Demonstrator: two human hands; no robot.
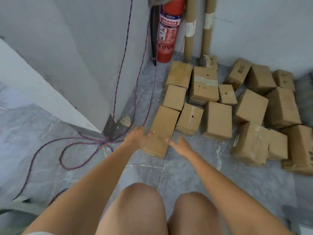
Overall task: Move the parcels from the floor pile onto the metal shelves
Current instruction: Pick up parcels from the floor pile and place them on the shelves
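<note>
On the floor, both open hands, left (138,135) and right (180,145), flank the nearest parcel (162,128).

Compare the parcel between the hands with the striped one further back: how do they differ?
The near parcel is plain brown; the striped parcel has white stripe bands and dark spots. The near parcel is long and narrow; the striped parcel looks wider. The near parcel has the left hand on it and the right hand beside it; the striped parcel is untouched. Both are cardboard, lying on the floor.
</note>
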